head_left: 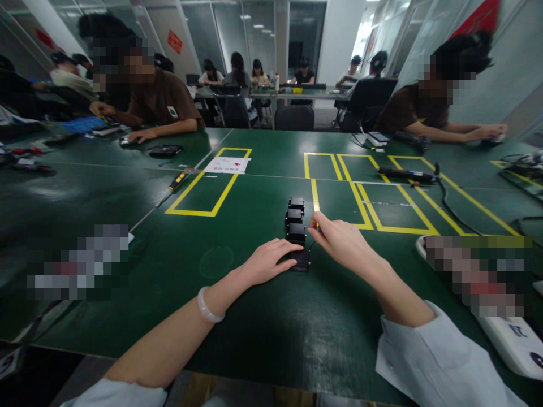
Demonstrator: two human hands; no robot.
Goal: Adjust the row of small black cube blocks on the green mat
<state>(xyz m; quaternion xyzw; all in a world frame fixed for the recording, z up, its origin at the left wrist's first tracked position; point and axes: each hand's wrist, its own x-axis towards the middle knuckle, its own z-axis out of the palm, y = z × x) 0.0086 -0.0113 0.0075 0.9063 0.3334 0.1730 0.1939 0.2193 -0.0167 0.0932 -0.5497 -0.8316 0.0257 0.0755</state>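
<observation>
Several small black blocks stand in a row on the green table, running away from me; the far ones, such as this black block (pixel 296 215), have small bright studs at their sides. My left hand (pixel 268 260) grips the nearest black block (pixel 301 260), fingers over its far edge and thumb along its near left side. Just right of the row, my right hand (pixel 339 237) is closed in a pinch on a thin dark rod (pixel 311 245) that slants down toward the nearest block's right edge. Its upper part is hidden by my fingers, and I cannot tell its kind.
Yellow tape outlines (pixel 190 213) mark the green table (pixel 254 316). A paper sheet (pixel 227 165) and a yellow-black handled tool (pixel 177 181) lie left. Right lies a black corded tool (pixel 407 175). Power strips (pixel 509 345) flank me. Two people sit opposite; others work behind.
</observation>
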